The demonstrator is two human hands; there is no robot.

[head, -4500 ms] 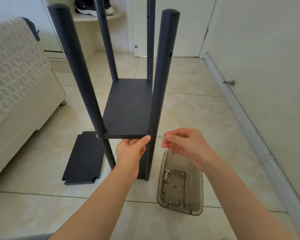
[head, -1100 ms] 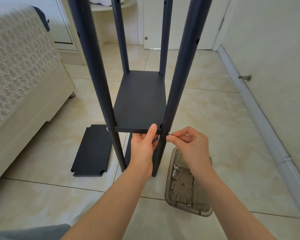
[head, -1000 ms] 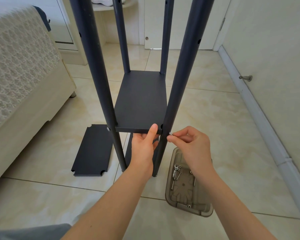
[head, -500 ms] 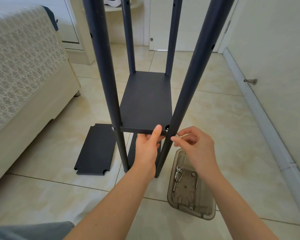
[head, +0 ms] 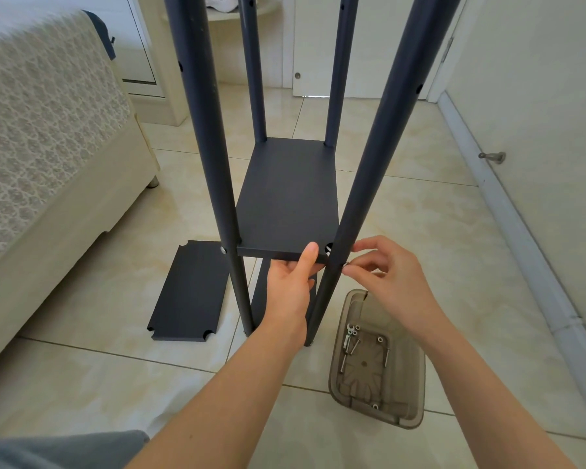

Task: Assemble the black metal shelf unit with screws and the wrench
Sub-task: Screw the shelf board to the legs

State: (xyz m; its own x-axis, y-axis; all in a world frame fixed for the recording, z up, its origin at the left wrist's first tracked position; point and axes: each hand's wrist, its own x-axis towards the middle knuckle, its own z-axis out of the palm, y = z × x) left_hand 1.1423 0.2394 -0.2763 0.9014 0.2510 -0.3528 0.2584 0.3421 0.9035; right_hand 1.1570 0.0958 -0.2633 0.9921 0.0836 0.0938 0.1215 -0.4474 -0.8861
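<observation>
Floor: glossy beige tile (head: 420,211). Bed (head: 48,147) with a lace-pattern cover on the left; pale wall (head: 538,96) on the right with a metal door stop (head: 493,157) low on it; white door (head: 315,45) at the back.

Shelf unit (head: 339,79) stands upright on the tile, centre of view, on four dark round posts. One shelf panel (head: 288,198) sits level between them at low height. A second dark panel shows below it, mostly hidden by the forearm. A silver screw head (head: 223,249) shows on the front-left post (head: 210,147) at panel level. At the front-right corner the panel's notch is visible as a dark gap beside the front-right post (head: 379,164).

Left hand (head: 288,292): grips the front edge of the shelf panel near its right corner, thumb up over the edge, fingers curled underneath.

Right hand (head: 386,282): thumb and forefinger pinch a small metal piece (head: 345,264) against the outer side of the front-right post, just below panel level. Cannot tell whether it is a screw or the wrench tip; too small. Other fingers loosely curled.

Loose panel (head: 190,289) lies flat on the tile left of the unit, notched at its corners, apart from the posts.

Translucent brown bin (head: 406,384) sits on the floor right of the front-right post, below the right wrist. Several screws (head: 351,343) and washers lie in its bottom.

Grey trouser fabric (head: 65,448) at lower left.
</observation>
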